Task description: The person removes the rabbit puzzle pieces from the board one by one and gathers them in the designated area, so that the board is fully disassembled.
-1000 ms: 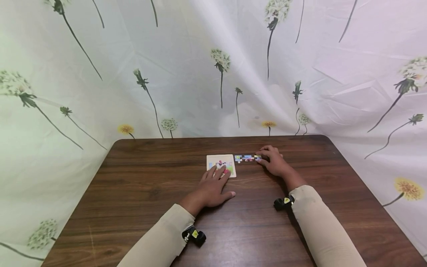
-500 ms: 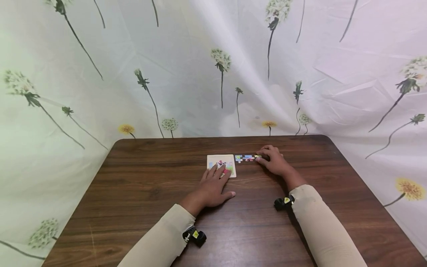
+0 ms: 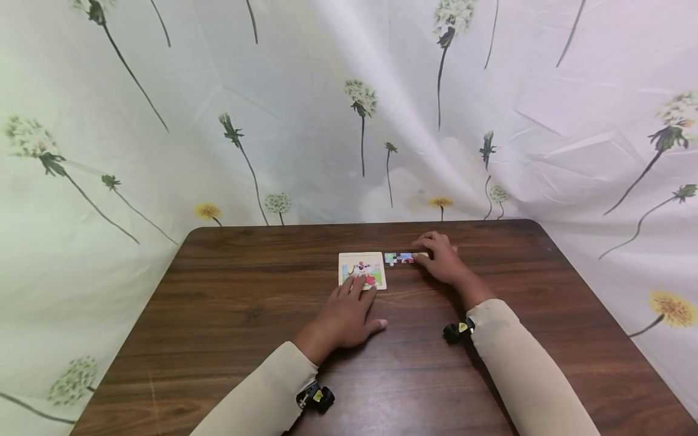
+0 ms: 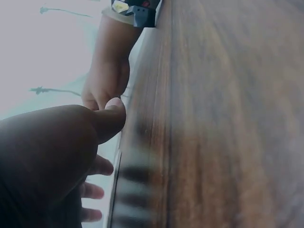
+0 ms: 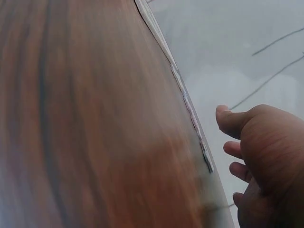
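A square jigsaw board [image 3: 362, 257] with a pale frame and a cartoon picture lies near the back of the table. My left hand [image 3: 346, 315] is spread over its near edge, fingertips on the lower part of the picture. To the board's right, loose jigsaw pieces form a row: a blue-green piece [image 3: 390, 258], then a blue-pink piece [image 3: 406, 258]. More of the row is mostly covered by my right hand [image 3: 440, 259]. That hand is above the row with loosely bent fingers. In the right wrist view its fingertips [image 5: 233, 149] hold nothing and appear apart from the pieces.
The brown wood-grain table [image 3: 262, 272] has rounded back corners. A white cloth [image 3: 305, 121] printed with dandelions hangs behind it and at both sides. Black wrist cameras [image 3: 316, 398] are strapped on both forearms.
My right hand has shifted slightly left and lifted from the row's right end. My left hand has slid a little toward me, uncovering more of the board's picture.
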The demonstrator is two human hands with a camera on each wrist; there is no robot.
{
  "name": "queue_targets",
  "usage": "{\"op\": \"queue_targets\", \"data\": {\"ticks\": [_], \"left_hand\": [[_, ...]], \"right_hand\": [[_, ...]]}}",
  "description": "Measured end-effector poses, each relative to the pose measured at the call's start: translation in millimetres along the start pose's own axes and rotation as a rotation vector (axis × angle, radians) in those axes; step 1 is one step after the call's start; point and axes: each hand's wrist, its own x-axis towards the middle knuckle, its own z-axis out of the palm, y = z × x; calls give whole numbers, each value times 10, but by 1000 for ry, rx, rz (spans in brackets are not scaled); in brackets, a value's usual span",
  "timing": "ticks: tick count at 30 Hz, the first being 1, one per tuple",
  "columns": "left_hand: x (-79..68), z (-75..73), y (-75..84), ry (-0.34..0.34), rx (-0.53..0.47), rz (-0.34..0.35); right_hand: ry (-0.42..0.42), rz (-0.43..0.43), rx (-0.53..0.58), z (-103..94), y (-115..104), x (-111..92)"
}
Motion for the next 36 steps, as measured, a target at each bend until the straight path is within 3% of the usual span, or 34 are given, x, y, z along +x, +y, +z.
{"op": "queue_targets", "data": {"ticks": [11,29,36], "left_hand": [[-22,-13,21,-24,15,10],[-35,12,-12,-64,6,28],[-37,20,-25,-71,6,30]], "right_hand": [[18,-108,30,223,-312,165],[-118,-161,70,570,-740,339],[-166,-148,17,668,-819,414]]}}
